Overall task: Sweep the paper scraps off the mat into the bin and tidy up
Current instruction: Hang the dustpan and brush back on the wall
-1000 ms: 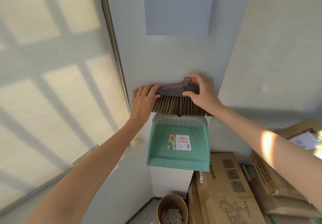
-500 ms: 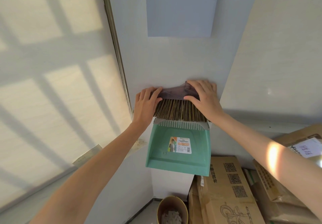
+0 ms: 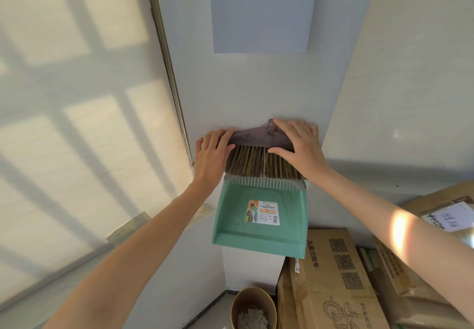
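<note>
Left hand (image 3: pixel 210 155): raised to the wall, fingers curled over the left end of the brush head, thumb side against the bristles.
Right hand (image 3: pixel 297 144): fingers spread and wrapped over the right half of the brush head, gripping it, thumb lying along the top of the bristles.
Brush (image 3: pixel 259 149): held flat against the white wall between both hands; translucent grey-brown head on top, brown bristles pointing down and touching the top edge of the dustpan.
Dustpan (image 3: pixel 261 216): mint green, hanging on the wall just below the brush, open side facing out (a printed label sits in its middle).
Bin (image 3: pixel 252 300): round, tan, on the floor below the dustpan, beside the boxes.
Paper scraps (image 3: pixel 252 317): pale pieces lying inside the bin.
Cardboard boxes (image 3: pixel 341 277): stacked at lower right.
Paper sheet (image 3: pixel 263 13): fixed to the wall above the brush.
</note>
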The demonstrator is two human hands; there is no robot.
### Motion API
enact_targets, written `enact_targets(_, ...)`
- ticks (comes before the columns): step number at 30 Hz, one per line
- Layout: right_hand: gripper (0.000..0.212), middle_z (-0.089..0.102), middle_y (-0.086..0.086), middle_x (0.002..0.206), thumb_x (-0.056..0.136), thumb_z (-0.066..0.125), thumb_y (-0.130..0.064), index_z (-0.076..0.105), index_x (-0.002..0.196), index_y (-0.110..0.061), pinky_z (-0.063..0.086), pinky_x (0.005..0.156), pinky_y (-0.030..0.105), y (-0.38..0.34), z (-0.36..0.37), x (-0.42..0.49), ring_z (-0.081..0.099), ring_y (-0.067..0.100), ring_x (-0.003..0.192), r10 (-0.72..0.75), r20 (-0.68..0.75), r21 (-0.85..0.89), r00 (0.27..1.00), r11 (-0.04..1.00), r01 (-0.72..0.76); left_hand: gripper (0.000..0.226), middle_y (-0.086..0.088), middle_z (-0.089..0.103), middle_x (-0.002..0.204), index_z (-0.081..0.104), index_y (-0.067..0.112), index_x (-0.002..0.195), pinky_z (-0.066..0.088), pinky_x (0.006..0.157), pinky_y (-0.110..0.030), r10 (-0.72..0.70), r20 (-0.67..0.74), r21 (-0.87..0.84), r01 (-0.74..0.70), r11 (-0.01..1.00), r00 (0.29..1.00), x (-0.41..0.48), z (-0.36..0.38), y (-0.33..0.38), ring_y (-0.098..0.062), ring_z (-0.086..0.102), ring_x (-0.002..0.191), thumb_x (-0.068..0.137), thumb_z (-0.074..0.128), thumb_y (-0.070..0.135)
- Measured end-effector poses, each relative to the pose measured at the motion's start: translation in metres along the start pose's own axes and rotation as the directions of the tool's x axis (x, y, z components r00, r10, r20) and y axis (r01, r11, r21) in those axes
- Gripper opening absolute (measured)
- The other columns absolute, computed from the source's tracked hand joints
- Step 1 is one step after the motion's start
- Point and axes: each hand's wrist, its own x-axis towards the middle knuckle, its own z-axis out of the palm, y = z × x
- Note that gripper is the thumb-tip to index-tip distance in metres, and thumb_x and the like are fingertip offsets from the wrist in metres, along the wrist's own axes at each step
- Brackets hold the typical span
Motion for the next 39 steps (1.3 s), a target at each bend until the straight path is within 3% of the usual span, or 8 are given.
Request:
enact_targets(9,0.059,0.056,0.009,0.125,0.088,0.069,-0.028,0.044,0.139,-0.011,0.037,0.103,0.04,0.005,-0.004,-0.004,0.048,0.027,0.116,-0.024,0.027,0.113,0.999,0.993,0.021,0.032,-0.008,0.06,0.12,0.055,0.015,0.131,0.038,0.095,-0.043,0.038,-0.055,0.025,-0.037,0.999,0.998,0.003,-0.004,0.002,-0.028,0.05,0.109,0.101,0.049,0.022)
enact_targets(14,0.056,0.058,0.012,0.122,0.088,0.068,-0.026,0.047,0.135,-0.007,0.039,0.101,0.043,0.007,-0.017,0.005,0.05,0.029,0.112,-0.122,-0.063,0.036,0.991,0.992,0.124,0.031,-0.008,0.06,0.118,0.055,0.015,0.13,0.038,0.092,-0.042,0.054,-0.135,0.035,-0.05,0.998,0.989,0.011,-0.011,0.005,-0.026,0.048,0.107,0.1,0.049,0.023)
enact_targets(19,0.055,0.058,0.013,0.121,0.087,0.069,-0.023,0.047,0.134,-0.006,0.04,0.101,0.045,0.011,-0.019,0.005,0.05,0.03,0.111,-0.133,-0.079,0.003,0.988,0.991,0.133,0.031,-0.009,0.06,0.118,0.052,0.015,0.13,0.039,0.092,-0.043,0.08,-0.134,0.013,-0.079,0.997,0.988,0.012,-0.008,0.01,-0.027,0.048,0.107,0.1,0.049,0.022)
enact_targets(27,0.058,0.055,0.013,0.127,0.088,0.068,-0.023,0.043,0.139,-0.008,0.038,0.105,0.042,0.014,-0.01,-0.006,0.048,0.027,0.117,-0.033,-0.06,0.055,0.998,0.998,0.036,0.032,-0.009,0.06,0.118,0.055,0.012,0.13,0.04,0.092,-0.042,0.079,-0.093,0.005,-0.079,0.997,0.992,0.014,-0.003,0.015,-0.029,0.051,0.106,0.099,0.048,0.021)
enact_targets(35,0.061,0.054,0.012,0.124,0.088,0.066,-0.032,0.044,0.14,-0.011,0.04,0.1,0.043,0.017,-0.014,-0.007,0.045,0.026,0.113,-0.038,-0.074,-0.009,0.997,0.999,0.037,0.034,-0.008,0.059,0.123,0.053,0.014,0.133,0.038,0.095,-0.042,0.056,-0.069,0.016,-0.056,0.998,0.996,0.012,0.0,0.011,-0.028,0.051,0.11,0.101,0.045,0.023)
enact_targets(39,0.062,0.053,0.011,0.127,0.089,0.063,-0.034,0.042,0.142,-0.011,0.036,0.104,0.042,0.018,-0.015,-0.01,0.046,0.027,0.116,-0.03,-0.048,0.029,0.998,0.999,0.031,0.035,-0.008,0.059,0.124,0.052,0.015,0.134,0.039,0.095,-0.042,0.044,-0.081,0.04,-0.041,0.998,0.996,0.01,0.001,0.009,-0.029,0.052,0.11,0.101,0.046,0.025)
